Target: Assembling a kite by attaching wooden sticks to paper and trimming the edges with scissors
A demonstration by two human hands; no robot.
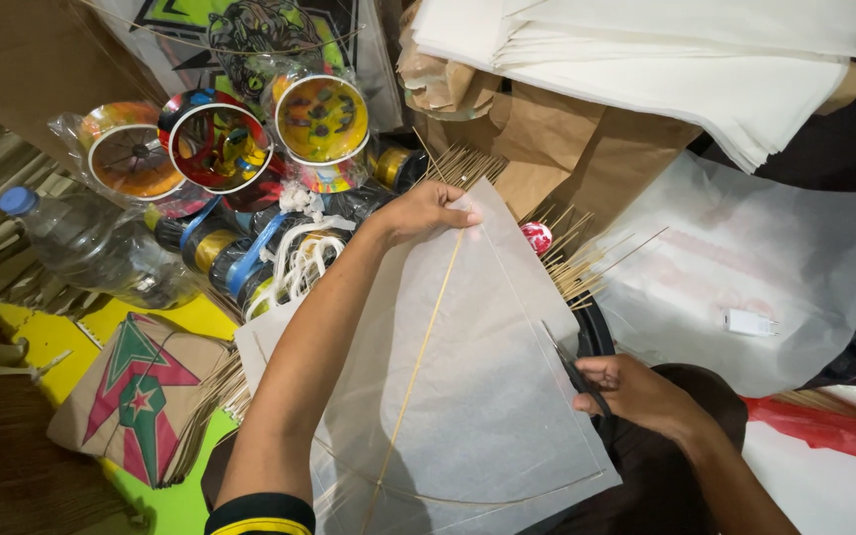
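Head camera looks down on a translucent white paper kite (487, 396) spread across the middle, a thin bamboo spine (418, 362) running down it and a curved bamboo bow (468, 498) crossing near its lower edge. Left hand (426, 210) lies fingers closed, pressing the kite's top corner where the spine ends. Right hand (636, 394) is curled tight around the handles of black scissors (575, 371), whose blades lie along the kite's right edge, touching the paper. Above, a stack of white paper sheets (686, 59) rests on brown paper bags (557, 139). Bundled bamboo sticks (577, 263) fan out just beyond the kite's right side. Left of the forearm sit a clear water bottle (91, 243), colourful thread spools (220, 144) in plastic wrap, and a folded patterned kite (141, 396). A small white charger (750, 322) lies on plastic sheeting at right.
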